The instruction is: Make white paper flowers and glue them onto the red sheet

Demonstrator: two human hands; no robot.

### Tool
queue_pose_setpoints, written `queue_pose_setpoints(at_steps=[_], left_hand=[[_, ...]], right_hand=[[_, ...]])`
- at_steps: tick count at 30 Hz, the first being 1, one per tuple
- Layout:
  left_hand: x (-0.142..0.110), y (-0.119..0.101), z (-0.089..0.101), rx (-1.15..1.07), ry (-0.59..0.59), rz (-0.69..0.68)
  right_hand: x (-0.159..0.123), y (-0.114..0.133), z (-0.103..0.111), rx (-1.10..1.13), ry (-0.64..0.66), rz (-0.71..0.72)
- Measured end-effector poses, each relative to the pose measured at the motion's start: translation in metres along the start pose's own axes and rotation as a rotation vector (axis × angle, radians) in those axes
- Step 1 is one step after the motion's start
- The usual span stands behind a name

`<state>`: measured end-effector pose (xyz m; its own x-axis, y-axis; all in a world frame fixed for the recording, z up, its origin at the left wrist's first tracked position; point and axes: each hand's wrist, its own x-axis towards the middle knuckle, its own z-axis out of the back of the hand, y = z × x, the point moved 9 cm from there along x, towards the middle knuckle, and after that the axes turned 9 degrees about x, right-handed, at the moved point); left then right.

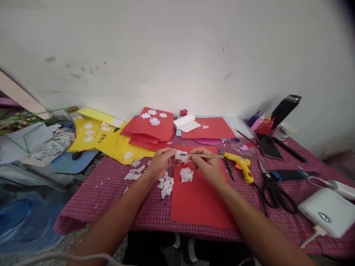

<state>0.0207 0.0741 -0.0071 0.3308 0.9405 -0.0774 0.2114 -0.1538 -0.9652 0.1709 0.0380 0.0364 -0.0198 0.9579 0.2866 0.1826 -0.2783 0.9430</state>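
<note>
My left hand (161, 163) pinches a small piece of white paper (181, 157) above a red sheet (197, 204). In the fingers of my right hand (210, 170) is a thin wooden stick (211, 156), lying almost level, with its dark tip against the white paper. I cannot tell whether it is a brush. Just below, a white crumpled-paper flower (186, 174) rests on the upper left part of the red sheet. A heap of folded white paper bits (166, 185) lies beside the sheet, under my left wrist.
Right of the sheet lie a yellow glue gun (239, 164), black scissors (275, 191) and a white box (330, 212). A black bottle (286, 111) leans near the wall. Behind are a red stack with white flowers (148, 128), a white roll (185, 121) and yellow sheets (116, 145).
</note>
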Motion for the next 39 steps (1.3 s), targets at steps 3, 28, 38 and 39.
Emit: queue_pose_setpoints(at_steps=[3, 28, 38, 39], left_hand=[[0.0, 0.001, 0.001, -0.04, -0.006, 0.023], [-0.002, 0.004, -0.008, 0.133, 0.04, -0.03], [-0.004, 0.002, -0.014, 0.223, 0.096, -0.068], [-0.004, 0.003, -0.013, 0.214, 0.1, -0.067]], right_hand=[[0.001, -0.001, 0.001, 0.024, -0.011, -0.007], [0.007, -0.01, 0.003, -0.035, 0.039, -0.022], [0.006, -0.021, -0.004, 0.205, 0.105, -0.135], [0.006, -0.021, -0.003, 0.196, 0.094, -0.138]])
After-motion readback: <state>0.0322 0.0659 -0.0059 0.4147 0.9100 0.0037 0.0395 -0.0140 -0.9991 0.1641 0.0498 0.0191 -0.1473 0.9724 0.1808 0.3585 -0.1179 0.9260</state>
